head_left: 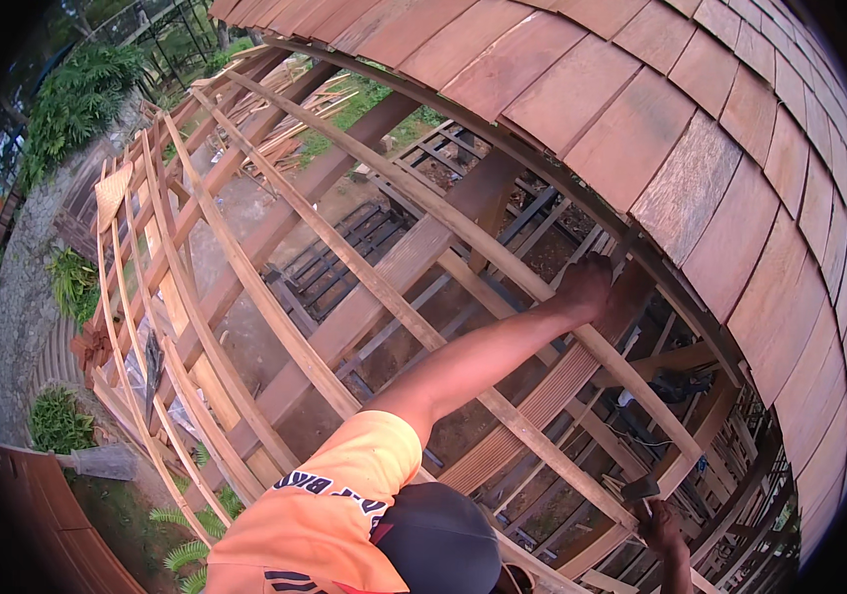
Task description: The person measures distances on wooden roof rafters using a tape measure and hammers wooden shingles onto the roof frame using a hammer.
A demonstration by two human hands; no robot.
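Observation:
Neither my left hand nor my right hand shows. A co-worker in an orange shirt [305, 535] and dark cap [440, 540] leans in from the lower edge. Their bare left arm stretches across the wooden battens [414, 322] to a closed hand [587, 284] by the lowest row of shingles. Beside that hand is a flat reddish-brown piece [629, 295]; whether the fingers grip it I cannot tell. At lower right another hand [663, 532], apparently the same worker's, is closed on a hammer [641, 488] with a dark blocky head, close to a batten end.
Overlapping wooden shingles [631, 129] cover the roof at upper right. Open gaps between battens and rafters [399, 259] look down on dark metal frames [349, 259] and loose timber [305, 124]. A stone path [23, 287] and green plants [87, 94] lie to the left.

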